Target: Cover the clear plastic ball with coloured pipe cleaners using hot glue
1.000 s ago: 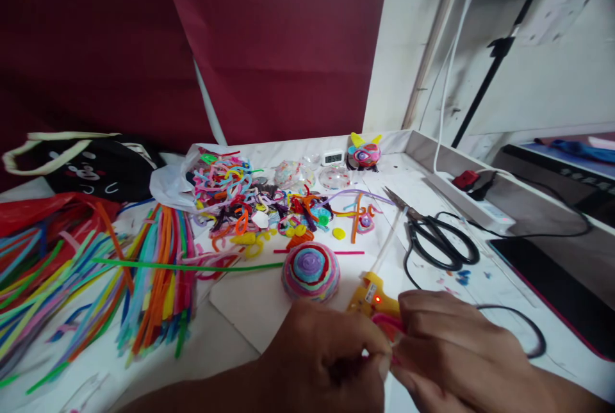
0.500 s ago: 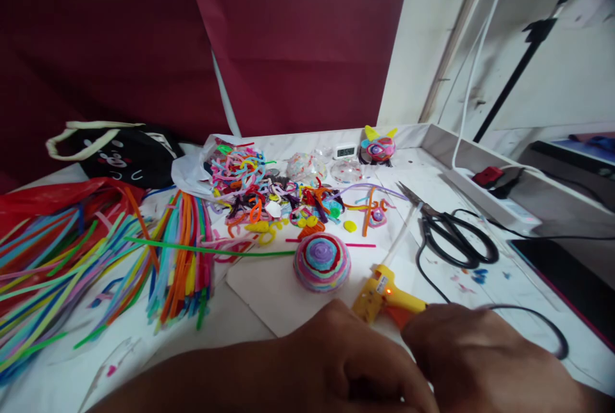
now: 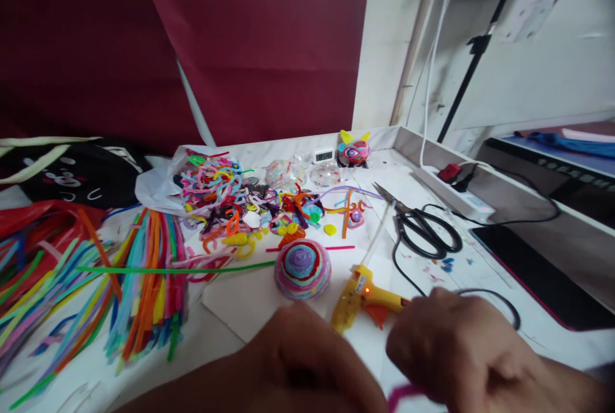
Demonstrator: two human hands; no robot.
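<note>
At the bottom edge, a magenta pipe cleaner shows in the gap between my hands. My left hand is closed around one end of it, its fingertips mostly hidden. My right hand has its fingers curled on the other side of the piece. Just beyond my left hand sits a dome wound in rings of coloured pipe cleaner, purple at the top. A yellow hot glue gun lies beside my right hand, its small light glowing orange.
Black-handled scissors lie at the right, near a dark phone and a power strip. Long pipe cleaners fill the left. Tangled scraps, a small clock and a horned, colourful ball stand behind.
My hands have drawn apart, and the magenta pipe cleaner now shows between them. The whole view has shifted, so the table's things appear farther left.
</note>
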